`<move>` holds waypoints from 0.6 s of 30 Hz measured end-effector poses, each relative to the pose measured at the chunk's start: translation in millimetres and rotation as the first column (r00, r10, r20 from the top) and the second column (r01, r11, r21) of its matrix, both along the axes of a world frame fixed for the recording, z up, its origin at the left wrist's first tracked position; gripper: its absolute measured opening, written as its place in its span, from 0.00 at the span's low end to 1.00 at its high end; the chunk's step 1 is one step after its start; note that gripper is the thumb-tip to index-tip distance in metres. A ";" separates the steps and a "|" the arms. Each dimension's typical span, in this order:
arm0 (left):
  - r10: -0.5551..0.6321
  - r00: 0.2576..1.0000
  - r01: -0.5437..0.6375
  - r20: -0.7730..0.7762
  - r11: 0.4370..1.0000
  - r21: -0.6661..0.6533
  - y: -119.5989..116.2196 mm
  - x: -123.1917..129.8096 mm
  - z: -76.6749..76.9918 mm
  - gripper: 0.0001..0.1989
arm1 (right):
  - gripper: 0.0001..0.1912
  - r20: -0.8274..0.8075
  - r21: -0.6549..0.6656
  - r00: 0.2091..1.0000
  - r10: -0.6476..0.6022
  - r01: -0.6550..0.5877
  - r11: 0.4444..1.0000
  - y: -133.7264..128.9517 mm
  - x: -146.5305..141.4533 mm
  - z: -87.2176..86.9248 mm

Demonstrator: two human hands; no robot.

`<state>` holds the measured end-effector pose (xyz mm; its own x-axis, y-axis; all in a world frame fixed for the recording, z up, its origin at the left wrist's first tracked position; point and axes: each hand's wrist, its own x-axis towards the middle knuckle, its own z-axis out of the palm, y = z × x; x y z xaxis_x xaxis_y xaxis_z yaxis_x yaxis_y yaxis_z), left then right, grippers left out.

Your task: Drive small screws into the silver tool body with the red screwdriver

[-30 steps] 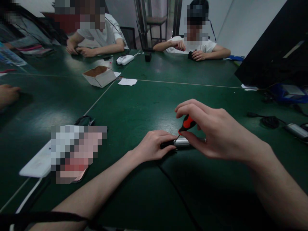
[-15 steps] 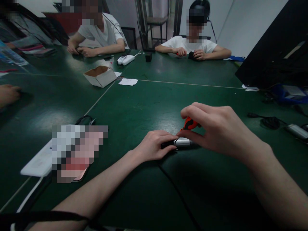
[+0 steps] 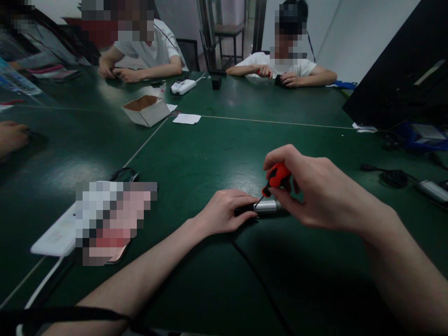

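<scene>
On the green table (image 3: 196,154), a black-and-silver cylindrical device (image 3: 268,206) lies on its side. My left hand (image 3: 222,212) is closed round its black end and steadies it against the tabletop. In the fingers of my right hand (image 3: 315,191) is a small screwdriver (image 3: 279,175) with a red and black handle. It leans at a slant, and its thin shaft reaches down to where the black and silver parts meet. Whether the tip sits in a screw is too small to tell. A black cable (image 3: 257,275) runs from near my left hand toward the table's front edge.
To the left lie a white power strip (image 3: 49,238) and a pink, partly blurred item (image 3: 131,214). An open cardboard box (image 3: 149,114) and a paper slip (image 3: 186,119) are farther back. Adapters and cables (image 3: 395,177) lie right. Two co-workers sit opposite; another person's hand (image 3: 12,137) rests left.
My right hand's fingers have shifted and opened round the screwdriver, so more of its red handle shows. The screwdriver's shaft is now more visible. My left hand and the device stay in place.
</scene>
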<state>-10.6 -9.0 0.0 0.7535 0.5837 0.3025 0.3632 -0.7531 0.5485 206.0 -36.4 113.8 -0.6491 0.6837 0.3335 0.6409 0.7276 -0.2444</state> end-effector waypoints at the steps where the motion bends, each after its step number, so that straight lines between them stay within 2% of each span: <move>1: 0.001 1.000 -0.001 -0.004 1.000 0.005 -0.1 -0.1 0.1 0.12 | 0.20 0.010 0.026 1.000 -0.009 0.009 1.000 0.5 0.0 0.1; 7: -0.009 1.000 0.009 -0.006 1.000 0.001 0.5 -0.2 -0.4 0.11 | 0.11 0.098 0.092 0.995 -0.014 0.005 0.996 1.2 1.0 2.3; 9: -0.011 1.000 0.011 -0.001 1.000 -0.004 0.8 -0.2 -1.4 0.11 | 0.10 0.093 0.089 0.996 -0.014 0.006 0.996 0.3 0.9 3.3; 15: -0.014 1.000 0.014 0.009 1.000 0.000 1.1 0.1 -2.2 0.12 | 0.15 0.018 -0.032 0.999 0.029 -0.028 0.999 -0.9 -0.8 4.2; 18: -0.013 1.000 0.013 -0.001 1.000 0.002 0.7 0.3 -0.1 0.11 | 0.16 0.010 -0.007 1.000 0.021 -0.021 1.000 -0.3 -0.7 3.0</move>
